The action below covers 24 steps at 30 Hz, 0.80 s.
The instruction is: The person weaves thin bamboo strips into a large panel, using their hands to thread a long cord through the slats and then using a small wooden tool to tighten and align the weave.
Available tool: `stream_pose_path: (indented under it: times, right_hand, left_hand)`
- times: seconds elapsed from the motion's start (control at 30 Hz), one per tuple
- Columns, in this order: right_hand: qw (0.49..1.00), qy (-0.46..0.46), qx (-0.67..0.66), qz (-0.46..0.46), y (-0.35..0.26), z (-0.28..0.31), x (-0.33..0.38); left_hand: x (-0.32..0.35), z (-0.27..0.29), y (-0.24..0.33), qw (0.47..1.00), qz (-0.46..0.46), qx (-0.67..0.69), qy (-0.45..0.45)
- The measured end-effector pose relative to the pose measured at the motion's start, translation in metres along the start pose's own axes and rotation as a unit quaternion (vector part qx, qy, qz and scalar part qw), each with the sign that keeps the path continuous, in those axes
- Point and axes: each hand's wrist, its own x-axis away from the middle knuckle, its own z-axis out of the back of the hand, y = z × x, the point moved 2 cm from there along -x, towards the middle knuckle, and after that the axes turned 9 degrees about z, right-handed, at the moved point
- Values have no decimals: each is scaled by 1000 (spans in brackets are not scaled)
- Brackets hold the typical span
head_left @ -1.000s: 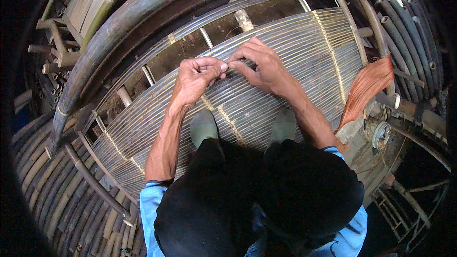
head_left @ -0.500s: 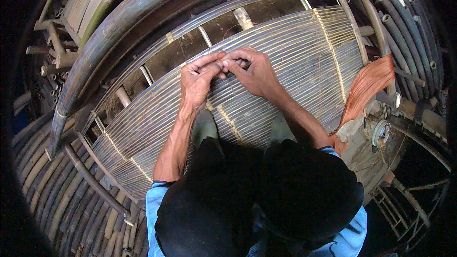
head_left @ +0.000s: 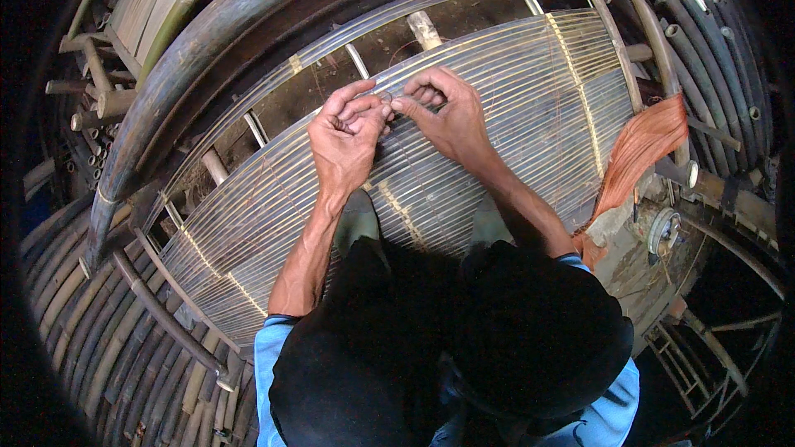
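Over the far edge of a panel of thin, pale bamboo slats [head_left: 530, 99], my two hands meet with their fingertips almost touching. A thin dark strand [head_left: 387, 97], looped between them, looks like thread. My left hand [head_left: 348, 128] pinches it between thumb and finger, with the other fingers half curled. My right hand [head_left: 447, 114] holds the strand's other side in a pinch of thumb and forefinger, the remaining fingers bent. Fine reddish threads cross the slats in several rows. Below my hands, greenish-grey boots [head_left: 356, 222] stand at the panel.
Beyond the panel a thick bamboo pole [head_left: 199, 58] curves across. Stacked bamboo poles lie at left [head_left: 91, 323] and right [head_left: 704, 74]. An orange bundle of flat strands [head_left: 638, 157] hangs by the panel's right end, near a round rimmed object [head_left: 662, 232].
My left hand's fingers have lifted and spread somewhat, and its wrist has turned. My right hand has drawn slightly right, so the small loop of strand now shows between the fingertips.
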Motion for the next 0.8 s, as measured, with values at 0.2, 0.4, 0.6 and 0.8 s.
stream_pose_path:
  times: [0.2,0.4,0.6,0.8]
  right_hand:
    - [960,-47,-246,-128,6,-6,7]
    - [965,-49,-220,-134,5,-4,7]
    - [988,-49,-123,-78,-6,0,5]
    - [978,-80,-185,-53,-12,-2,3]
  left_hand:
    - [4,-6,4,974,-117,-189,48]
    - [6,-9,6,965,-126,-222,59]
    - [3,-5,8,998,-31,-48,30]
    - [-3,4,6,991,108,78,25]
